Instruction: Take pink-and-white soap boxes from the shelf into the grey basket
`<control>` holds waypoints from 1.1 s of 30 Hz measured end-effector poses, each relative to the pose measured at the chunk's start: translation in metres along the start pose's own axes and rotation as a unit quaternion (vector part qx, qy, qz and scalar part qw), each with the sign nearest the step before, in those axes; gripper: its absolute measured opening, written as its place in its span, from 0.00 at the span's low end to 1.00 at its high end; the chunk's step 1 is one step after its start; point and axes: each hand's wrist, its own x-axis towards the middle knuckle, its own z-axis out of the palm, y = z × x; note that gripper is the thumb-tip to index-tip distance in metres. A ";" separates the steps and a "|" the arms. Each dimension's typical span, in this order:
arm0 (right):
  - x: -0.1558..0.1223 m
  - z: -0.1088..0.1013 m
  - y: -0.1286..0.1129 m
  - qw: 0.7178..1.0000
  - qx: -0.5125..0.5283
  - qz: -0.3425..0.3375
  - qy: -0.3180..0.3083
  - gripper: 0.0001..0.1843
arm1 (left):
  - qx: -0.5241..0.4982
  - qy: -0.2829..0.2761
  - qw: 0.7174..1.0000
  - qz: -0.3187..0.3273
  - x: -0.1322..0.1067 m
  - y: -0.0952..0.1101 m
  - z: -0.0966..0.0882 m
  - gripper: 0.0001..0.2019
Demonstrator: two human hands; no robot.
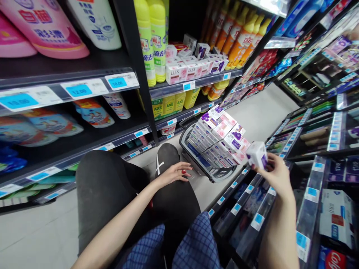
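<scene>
My right hand (277,173) is closed around a small white and purple soap box (257,153), held in the air just right of the basket. Resting on my knee, my left hand (174,174) has its fingers stretched out and holds nothing. A grey shopping basket (221,175) stands on the aisle floor, packed with stacked soap boxes (221,136) in white, pink and purple that rise above its rim. On the shelf ahead, a row of LUX soap boxes (193,69) lies with more boxes piled loosely behind.
Yellow-green bottles (157,41) and orange bottles (244,41) flank the soap boxes. Large detergent bottles (50,26) fill the left shelf. Close by my right arm runs a tiered shelf with price tags (256,222). The aisle floor (258,106) continues beyond the basket.
</scene>
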 end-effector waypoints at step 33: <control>0.125 0.052 0.107 0.985 -0.149 -0.061 -0.054 0.40 | -0.095 0.018 0.995 -0.020 0.000 -0.001 -0.013 0.19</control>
